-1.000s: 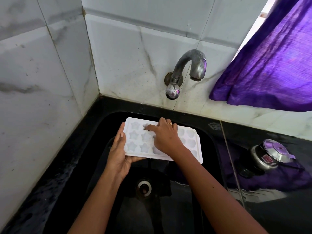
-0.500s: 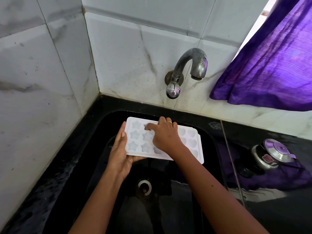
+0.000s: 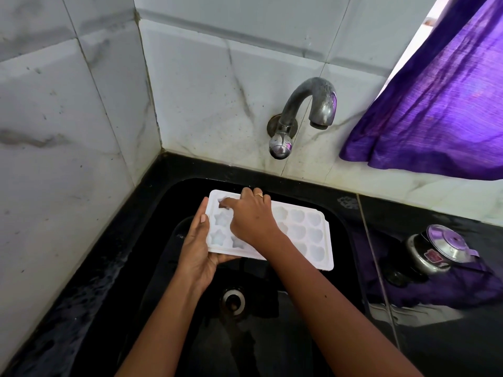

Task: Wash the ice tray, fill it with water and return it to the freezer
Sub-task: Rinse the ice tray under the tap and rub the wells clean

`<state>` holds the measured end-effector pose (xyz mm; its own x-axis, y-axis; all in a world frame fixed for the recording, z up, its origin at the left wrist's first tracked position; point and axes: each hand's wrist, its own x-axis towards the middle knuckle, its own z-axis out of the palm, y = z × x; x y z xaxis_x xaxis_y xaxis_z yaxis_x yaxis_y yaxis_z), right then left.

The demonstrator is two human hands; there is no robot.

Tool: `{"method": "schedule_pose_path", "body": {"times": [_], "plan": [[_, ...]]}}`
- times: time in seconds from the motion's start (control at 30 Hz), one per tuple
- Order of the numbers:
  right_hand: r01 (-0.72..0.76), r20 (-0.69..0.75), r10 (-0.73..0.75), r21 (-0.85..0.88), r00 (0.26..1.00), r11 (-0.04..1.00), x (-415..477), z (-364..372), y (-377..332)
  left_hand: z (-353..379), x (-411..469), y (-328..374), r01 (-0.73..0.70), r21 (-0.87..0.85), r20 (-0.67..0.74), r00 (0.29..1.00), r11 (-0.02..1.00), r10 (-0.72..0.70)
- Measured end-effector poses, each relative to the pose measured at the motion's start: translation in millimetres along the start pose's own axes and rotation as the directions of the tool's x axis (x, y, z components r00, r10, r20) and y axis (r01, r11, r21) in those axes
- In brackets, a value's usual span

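Note:
A white ice tray (image 3: 310, 229) with star and heart shaped cells is held level over the black sink (image 3: 168, 210). My left hand (image 3: 197, 246) grips the tray's left end, thumb on top and fingers underneath. My right hand (image 3: 251, 216) lies on top of the tray, its fingertips pressed into a star cell at the far left corner. It wears a ring. The hand hides the middle cells. A metal tap (image 3: 307, 112) juts from the wall above the tray; no water runs from it.
The sink drain (image 3: 233, 300) sits below the tray. A steel pressure cooker (image 3: 435, 251) stands on the black counter at right. A purple curtain (image 3: 441, 99) hangs at upper right. White marble tile walls close in the left and back.
My right hand's fingertips have slid from the middle star cells toward the tray's far left corner. The tray and left hand have stayed nearly still.

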<state>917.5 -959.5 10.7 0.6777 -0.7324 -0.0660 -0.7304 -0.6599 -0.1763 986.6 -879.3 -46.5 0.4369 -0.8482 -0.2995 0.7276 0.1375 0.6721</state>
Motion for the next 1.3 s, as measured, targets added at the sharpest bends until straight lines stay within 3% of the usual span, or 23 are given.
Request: {"method": "schedule_pose_path", "body": {"times": [0.23, 0.4, 0.63, 0.83, 1.03, 1.3], "plan": [[0.009, 0.004, -0.009, 0.002, 1.0, 1.0, 2.9, 6.9, 1.1, -2.1, -0.1, -0.4, -0.005, -0.06, -0.023, 1.0, 0.998, 0.004], [0.016, -0.079, -0.02, -0.056, 0.997, 0.998, 2.9, 7.1, -1.8, -0.9, -1.7, 0.2, -0.01, -0.045, -0.004, 1.0, 0.999, 0.01], [0.011, -0.049, -0.007, 0.079, 0.999, 0.997, 2.9, 7.7, -7.4, -4.7, -2.2, 8.4, -0.03, -0.014, -0.012, 0.999, 0.999, 0.03], [-0.175, -0.126, 0.209, 0.239, 0.97, 0.955, -28.8, -7.7, 18.7, -7.3, -5.1, 11.0, -0.009, 0.06, -0.074, 0.997, 0.998, 0.014], [-0.465, -0.165, 0.5, 0.208, 0.85, 0.86, -79.5, -5.6, 72.3, -10.2, -7.6, 10.4, 0.015, 0.105, -0.094, 0.996, 0.994, -0.005], [-0.487, -0.027, 0.496, 0.157, 0.868, 0.859, -91.6, 1.5, 85.3, -12.4, -8.9, 10.2, 0.027, 0.135, -0.098, 0.995, 0.991, -0.014]]}}
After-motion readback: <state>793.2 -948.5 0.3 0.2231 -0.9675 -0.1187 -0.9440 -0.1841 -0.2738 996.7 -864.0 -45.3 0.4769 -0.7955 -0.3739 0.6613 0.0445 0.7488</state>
